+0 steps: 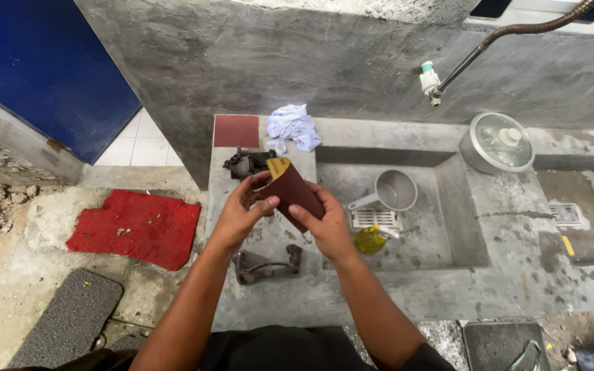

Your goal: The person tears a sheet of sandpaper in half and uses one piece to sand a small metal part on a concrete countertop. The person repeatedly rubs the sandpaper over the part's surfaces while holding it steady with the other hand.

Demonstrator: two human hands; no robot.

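Both hands meet above the grey concrete surface (290, 302), pinching a folded sheet of dark reddish-brown sandpaper (295, 192): the left hand (242, 209) has its grip pressed on the sheet's left edge, and the right hand (328, 223) has its grip clamped on the lower right. Below them lies a rusty metal bracket (267, 265). Farther off sit a dark metal caliper (245, 163) and a crumpled white cloth (293, 126).

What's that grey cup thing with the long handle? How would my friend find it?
Look at the grey concrete wash slab, then at the shallow sunken basin in it. The grey plastic dipper cup with a long handle lies there on its side, just above a small white drain grate. Unlike the round metal pot with a glass lid nearby, it is open and handled.
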